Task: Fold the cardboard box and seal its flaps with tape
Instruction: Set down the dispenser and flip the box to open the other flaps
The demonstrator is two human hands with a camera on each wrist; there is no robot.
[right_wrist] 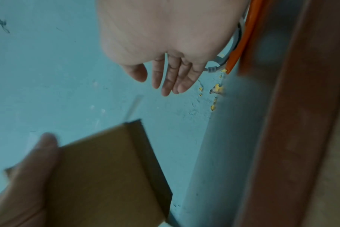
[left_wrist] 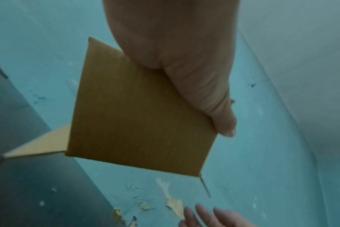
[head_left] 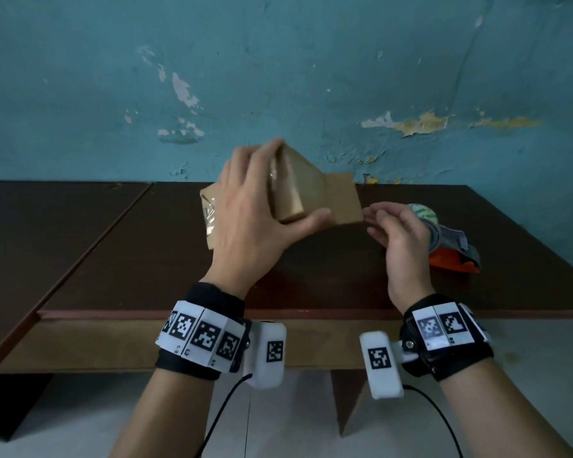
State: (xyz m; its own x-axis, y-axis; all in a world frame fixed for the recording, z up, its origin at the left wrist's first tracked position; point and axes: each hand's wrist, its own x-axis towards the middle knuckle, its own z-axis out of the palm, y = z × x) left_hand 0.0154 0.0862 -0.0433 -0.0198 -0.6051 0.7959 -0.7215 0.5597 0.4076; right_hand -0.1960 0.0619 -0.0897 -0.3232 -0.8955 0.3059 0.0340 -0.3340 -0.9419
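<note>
In the head view, the left hand (head_left: 245, 223) grips the cardboard box (head_left: 295, 190) at the frame centre, above the table (head_left: 113, 259). The right hand (head_left: 397, 239), fingers relaxed and holding nothing, is near its flap (head_left: 343, 200); the tape dispenser (head_left: 450, 242) lies behind it. In the left wrist view, the thumb (left_wrist: 209, 104) presses the box face. In the right wrist view, the box is at lower left, apart from the loose fingers (right_wrist: 171, 76)

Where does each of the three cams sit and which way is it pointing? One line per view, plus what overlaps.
Head: worn on the head, looking forward and down at the table and teal wall; shows both forearms, left hand gripping the cardboard box, right hand open in front of the tape dispenser.
Left wrist: looks along the left palm at the box; right fingertips show at the bottom.
Right wrist: looks along the right hand toward the wall; the left thumb lies on the box.
Shared: the box shows in all three views.
</note>
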